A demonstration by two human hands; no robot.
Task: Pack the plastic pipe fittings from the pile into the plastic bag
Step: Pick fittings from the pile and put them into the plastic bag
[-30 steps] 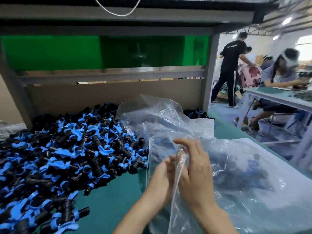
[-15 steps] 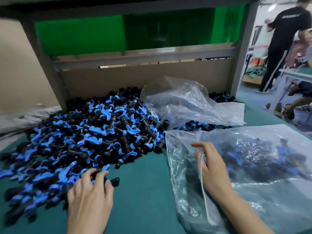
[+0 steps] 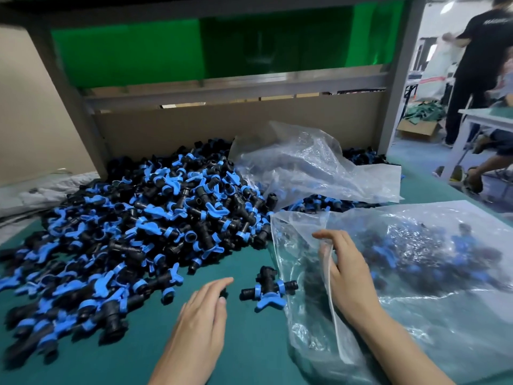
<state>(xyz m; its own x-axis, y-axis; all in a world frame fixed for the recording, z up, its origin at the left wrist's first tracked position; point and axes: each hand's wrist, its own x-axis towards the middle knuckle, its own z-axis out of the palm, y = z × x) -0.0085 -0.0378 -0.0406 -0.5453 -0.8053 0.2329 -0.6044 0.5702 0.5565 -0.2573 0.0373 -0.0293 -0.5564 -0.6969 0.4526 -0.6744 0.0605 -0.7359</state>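
Clear plastic, wrinkled and full of glare, is what your right hand [image 3: 347, 276] grasps: thumb and fingers pinch the folded lip of the plastic bag [image 3: 433, 323], which lies on its side and spreads away to the right of that hand. Through its film, just beyond your knuckles, you can see a heap of bagged fittings [image 3: 410, 254], black with blue parts, but reflections and blur smear them too much to count. Your left hand [image 3: 202, 315] is released, fingers stretched out flat over the green mat [image 3: 249, 354]; something dark shows at its fingertips, and the blur hides whether you touch it. Between your two hands, nearer the right one and just beside the bag's mouth, lies one loose fitting [image 3: 268, 287], a black tee with blue collars and a blue winged handle. The pile [image 3: 155, 218] of pipe fittings spreads ahead and to the left of your left hand, its left edge cut off by the frame. Beyond your right hand a second bag [image 3: 311, 168] lies crumpled over the pile's far-right part, mostly hiding what is under it. Far to the right of that hand, a standing person [image 3: 477, 65] is cropped at the head
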